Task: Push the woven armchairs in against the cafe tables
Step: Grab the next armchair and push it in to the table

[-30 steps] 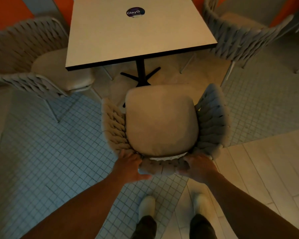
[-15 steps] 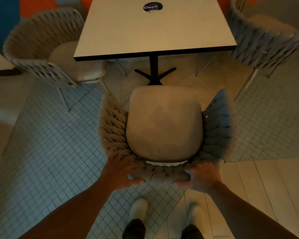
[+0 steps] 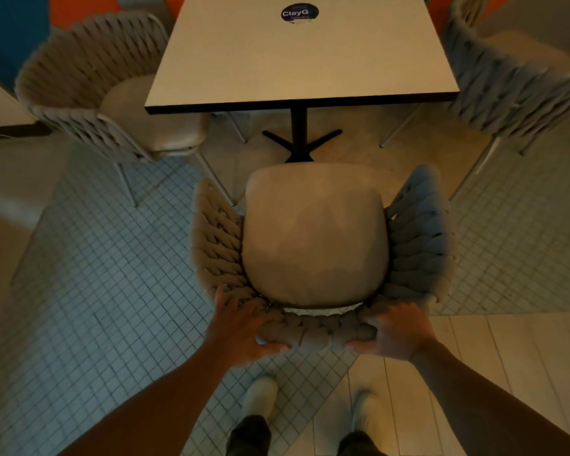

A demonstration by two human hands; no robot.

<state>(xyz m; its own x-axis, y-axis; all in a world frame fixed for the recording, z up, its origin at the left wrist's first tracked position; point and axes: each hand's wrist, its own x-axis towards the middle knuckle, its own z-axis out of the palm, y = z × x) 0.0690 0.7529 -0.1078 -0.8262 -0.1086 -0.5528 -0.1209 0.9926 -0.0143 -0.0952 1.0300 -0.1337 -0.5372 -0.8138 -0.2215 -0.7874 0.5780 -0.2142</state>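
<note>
A woven armchair [image 3: 418, 245] with a beige seat cushion stands right below me, facing the square cafe table [image 3: 297, 57]. Its front edge sits a little short of the table's black base [image 3: 298, 139]. My left hand [image 3: 244, 327] grips the left end of the braided backrest, fingers over the top and thumb underneath. My right hand [image 3: 395, 334] grips the right end of the same backrest in the same way.
A second woven armchair [image 3: 79, 80] sits at the table's left side, partly under it. A third armchair [image 3: 514, 83] stands at the right side. My two shoes [image 3: 260, 399] are on the tiled floor behind the chair. A white counter edge [image 3: 0, 110] shows at far left.
The chair has slid a little toward the table and my view has shifted left and forward. Both hands keep their hold on the backrest.
</note>
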